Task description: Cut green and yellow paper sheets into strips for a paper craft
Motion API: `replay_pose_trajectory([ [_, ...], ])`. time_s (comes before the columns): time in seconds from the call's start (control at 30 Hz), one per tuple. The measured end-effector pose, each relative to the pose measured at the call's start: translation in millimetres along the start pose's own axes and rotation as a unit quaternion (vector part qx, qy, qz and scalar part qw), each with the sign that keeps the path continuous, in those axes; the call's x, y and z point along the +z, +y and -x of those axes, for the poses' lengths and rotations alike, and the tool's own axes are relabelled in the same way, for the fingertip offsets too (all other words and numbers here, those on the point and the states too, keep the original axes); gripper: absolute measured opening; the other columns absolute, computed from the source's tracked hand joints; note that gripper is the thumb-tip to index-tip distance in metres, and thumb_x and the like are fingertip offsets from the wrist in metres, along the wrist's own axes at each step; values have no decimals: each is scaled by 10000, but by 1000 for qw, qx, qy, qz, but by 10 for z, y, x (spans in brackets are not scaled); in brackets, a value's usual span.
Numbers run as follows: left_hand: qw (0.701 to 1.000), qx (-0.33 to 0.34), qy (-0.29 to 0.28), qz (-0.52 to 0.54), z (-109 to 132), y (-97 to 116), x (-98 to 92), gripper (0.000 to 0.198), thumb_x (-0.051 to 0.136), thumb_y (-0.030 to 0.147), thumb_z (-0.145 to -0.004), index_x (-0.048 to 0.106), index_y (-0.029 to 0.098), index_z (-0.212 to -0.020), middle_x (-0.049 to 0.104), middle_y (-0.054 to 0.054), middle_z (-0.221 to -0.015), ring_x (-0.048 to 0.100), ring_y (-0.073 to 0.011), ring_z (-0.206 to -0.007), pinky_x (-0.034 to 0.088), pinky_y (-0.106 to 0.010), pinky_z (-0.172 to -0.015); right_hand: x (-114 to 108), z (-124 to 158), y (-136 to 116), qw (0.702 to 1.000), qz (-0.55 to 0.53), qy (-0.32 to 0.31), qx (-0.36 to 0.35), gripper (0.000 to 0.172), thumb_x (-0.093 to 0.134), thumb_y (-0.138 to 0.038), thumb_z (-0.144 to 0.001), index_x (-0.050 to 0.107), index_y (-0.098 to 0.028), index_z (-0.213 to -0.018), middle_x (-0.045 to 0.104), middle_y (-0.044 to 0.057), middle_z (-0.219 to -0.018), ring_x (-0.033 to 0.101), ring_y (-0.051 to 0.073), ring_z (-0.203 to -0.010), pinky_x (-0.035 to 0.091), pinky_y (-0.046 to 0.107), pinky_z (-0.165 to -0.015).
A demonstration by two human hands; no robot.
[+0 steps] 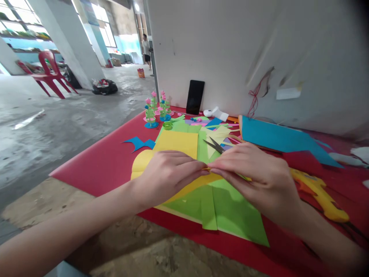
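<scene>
My left hand (170, 173) and my right hand (256, 181) meet fingertip to fingertip over the middle of the red table. Both pinch a folded edge of a yellow paper (190, 187), which spreads out below and behind my left hand. Beneath it lie green sheets (236, 211) with a green strip (209, 211) on top. A flat yellow sheet (178, 142) lies just beyond my left hand. The dark blades of scissors (213, 145) stick out past my right hand, which hides their handles.
Small paper trees (150, 115) stand at the back left near blue scraps (138, 143). A black phone (195, 97) leans on the wall. Blue sheets (282, 138) and a yellow glue gun (323, 194) lie right. A person (146, 50) stands far off.
</scene>
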State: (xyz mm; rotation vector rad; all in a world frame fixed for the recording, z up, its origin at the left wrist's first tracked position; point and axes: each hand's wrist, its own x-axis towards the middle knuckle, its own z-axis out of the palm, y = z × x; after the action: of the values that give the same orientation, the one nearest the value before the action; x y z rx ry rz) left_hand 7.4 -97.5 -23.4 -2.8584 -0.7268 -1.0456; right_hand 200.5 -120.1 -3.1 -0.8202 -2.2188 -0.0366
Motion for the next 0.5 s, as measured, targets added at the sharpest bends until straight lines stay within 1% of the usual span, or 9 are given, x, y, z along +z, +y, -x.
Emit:
replay_pose_trajectory([
  [0.07,999,-39,-15,-11,-10,-22,-19,213,457,253,-835,635,147,-790,671,-37,-697,605,-125,-612,419,-220,-557,-61,-12,60,999,-5,-14,35,110,580,-141,-744,665,-171,-807,693,-7,-735,597,106,-687,456,250,-655],
  [0.1,998,-61,-25,-12,-15,-50,-25,239,451,278,-837,644,152,-773,667,-32,-673,595,-118,-586,406,-215,-538,-102,-22,102,997,-10,-21,68,116,580,-164,-746,673,-184,-812,697,-10,-742,603,106,-684,462,235,-627],
  [0.17,994,-99,-51,3,-25,-130,-36,275,446,314,-836,656,155,-759,653,-20,-623,559,-94,-525,371,-201,-491,-197,-46,197,986,-27,-31,161,110,598,-248,-730,688,-225,-788,701,-22,-741,617,120,-681,471,223,-577],
  [0.23,988,-128,-80,36,-38,-226,-50,288,455,329,-828,665,150,-745,625,0,-558,489,-65,-451,326,-188,-439,-306,-69,300,960,-52,-28,273,117,634,-340,-674,697,-253,-719,696,-30,-697,624,148,-671,480,236,-553],
  [0.3,979,-159,-100,76,-51,-319,-67,279,477,329,-813,670,145,-731,605,15,-525,431,-48,-417,295,-181,-410,-418,-79,409,925,-59,1,376,156,683,-398,-586,693,-256,-650,680,-22,-637,619,167,-644,480,255,-536],
  [0.33,974,-174,-105,96,-56,-360,-76,270,488,328,-805,672,145,-733,606,19,-532,425,-46,-422,294,-177,-409,-471,-75,467,907,-57,20,416,175,703,-412,-547,689,-256,-626,669,-18,-610,611,171,-628,478,264,-533],
  [0.4,963,-206,-107,133,-61,-430,-86,258,497,334,-795,677,153,-755,628,17,-582,460,-53,-469,316,-169,-429,-562,-49,593,882,-51,47,465,183,723,-422,-511,677,-270,-601,649,-19,-584,590,169,-608,470,278,-544],
  [0.43,957,-222,-108,150,-60,-459,-87,258,498,342,-791,679,159,-770,641,15,-617,486,-60,-503,334,-167,-448,-595,-28,658,879,-57,61,469,167,717,-426,-524,671,-282,-594,640,-24,-576,577,162,-599,466,284,-558],
  [0.5,943,-251,-112,189,-52,-507,-77,260,505,364,-778,682,173,-784,665,8,-685,541,-82,-582,378,-168,-501,-636,16,777,875,-98,59,470,132,702,-415,-561,667,-296,-604,640,-30,-599,559,151,-598,462,289,-584],
])
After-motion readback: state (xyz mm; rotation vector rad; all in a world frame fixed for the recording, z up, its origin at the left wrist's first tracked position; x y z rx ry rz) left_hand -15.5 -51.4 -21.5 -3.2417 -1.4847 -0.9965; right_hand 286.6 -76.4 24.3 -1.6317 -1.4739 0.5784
